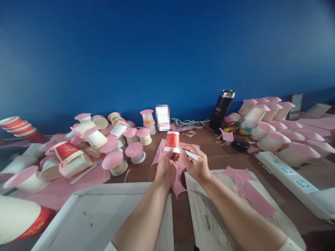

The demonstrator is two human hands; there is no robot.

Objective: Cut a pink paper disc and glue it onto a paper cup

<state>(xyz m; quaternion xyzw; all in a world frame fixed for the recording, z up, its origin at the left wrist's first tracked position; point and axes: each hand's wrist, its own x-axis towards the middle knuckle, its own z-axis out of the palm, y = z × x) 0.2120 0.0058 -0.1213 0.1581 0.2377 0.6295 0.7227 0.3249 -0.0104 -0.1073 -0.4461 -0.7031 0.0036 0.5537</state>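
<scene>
In the middle of the head view, my left hand [165, 169] is closed around the lower part of a small red paper cup [172, 140], which is held upside down with its wide white rim at the bottom. My right hand [198, 168] grips a white pen [192, 154] with an orange end. The pen's tip points at the cup near its rim; whether it touches cannot be made out. Beneath both hands lies a cut pink paper sheet [180, 188] with curved edges.
Several paper cups with pink paper discs [134, 150] crowd the left; more stand in rows at right [298, 151]. A black thermos [222, 109], a mouse [241, 144] and a power strip [290, 179] are on the right. A white tray [112, 209] sits front left.
</scene>
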